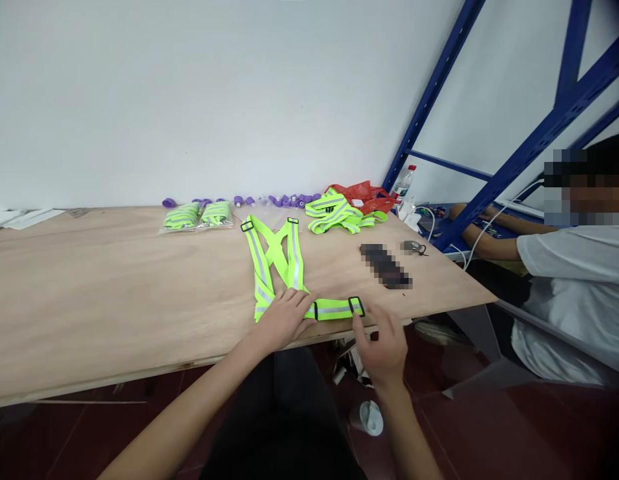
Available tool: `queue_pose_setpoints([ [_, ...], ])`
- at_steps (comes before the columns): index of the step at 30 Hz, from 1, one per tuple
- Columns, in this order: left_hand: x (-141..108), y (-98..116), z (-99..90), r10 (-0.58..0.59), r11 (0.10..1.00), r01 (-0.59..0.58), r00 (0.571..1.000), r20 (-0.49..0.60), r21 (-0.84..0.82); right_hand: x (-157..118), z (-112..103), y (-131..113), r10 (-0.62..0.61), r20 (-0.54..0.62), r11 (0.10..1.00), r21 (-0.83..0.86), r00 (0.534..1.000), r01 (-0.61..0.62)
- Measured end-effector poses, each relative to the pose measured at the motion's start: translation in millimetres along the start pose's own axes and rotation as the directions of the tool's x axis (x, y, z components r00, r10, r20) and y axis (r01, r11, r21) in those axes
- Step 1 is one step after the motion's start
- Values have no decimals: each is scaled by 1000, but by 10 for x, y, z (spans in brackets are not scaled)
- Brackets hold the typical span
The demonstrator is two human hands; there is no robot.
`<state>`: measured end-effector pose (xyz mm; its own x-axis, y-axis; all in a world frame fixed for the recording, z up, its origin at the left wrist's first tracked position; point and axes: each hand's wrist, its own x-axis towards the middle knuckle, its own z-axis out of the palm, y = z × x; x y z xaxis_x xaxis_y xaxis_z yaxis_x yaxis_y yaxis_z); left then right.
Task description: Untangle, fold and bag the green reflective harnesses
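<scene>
One strap could slide off the table if our left hand, flat on it, lifts while our right hand hangs wide.

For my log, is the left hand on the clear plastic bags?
No, the left hand rests on the neon yellow reflective harness.

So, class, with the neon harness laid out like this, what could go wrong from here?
The neon harness has its lower strap close to the front edge of the table, so it could slip off if the left grip lifts. Its end buckle, beside the right grip, might twist the strap if caught. Behind, the bunched neon straps overlap, so pulling one could tangle the rest.
</scene>
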<state>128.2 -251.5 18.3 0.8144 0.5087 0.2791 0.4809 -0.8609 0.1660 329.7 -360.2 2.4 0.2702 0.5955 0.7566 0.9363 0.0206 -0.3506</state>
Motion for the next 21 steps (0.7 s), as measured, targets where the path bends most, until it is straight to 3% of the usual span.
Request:
queue_pose_setpoints([
  [3,7,31,-16,-42,999,42,999,-4,11,130,32,228,172,141,964,-227,975,-137],
  [6,0,57,-33,-38,999,38,999,8,35,153,105,290,214,270,942,-310,939,-126],
  [10,-108,141,-26,-37,995,41,998,-57,86,123,176,266,153,329,958,-281,932,-58],
  [13,-249,251,-3,-108,983,123,987,-119,134,109,197,276,129,322,972,-226,938,-57],
  [16,-351,351,13,-186,971,200,976,-108,133,100,210,309,64,366,990,-142,928,-12],
  [21,-351,439,7,-205,967,212,977,-66,141,102,252,333,-69,399,997,2,914,75],
])
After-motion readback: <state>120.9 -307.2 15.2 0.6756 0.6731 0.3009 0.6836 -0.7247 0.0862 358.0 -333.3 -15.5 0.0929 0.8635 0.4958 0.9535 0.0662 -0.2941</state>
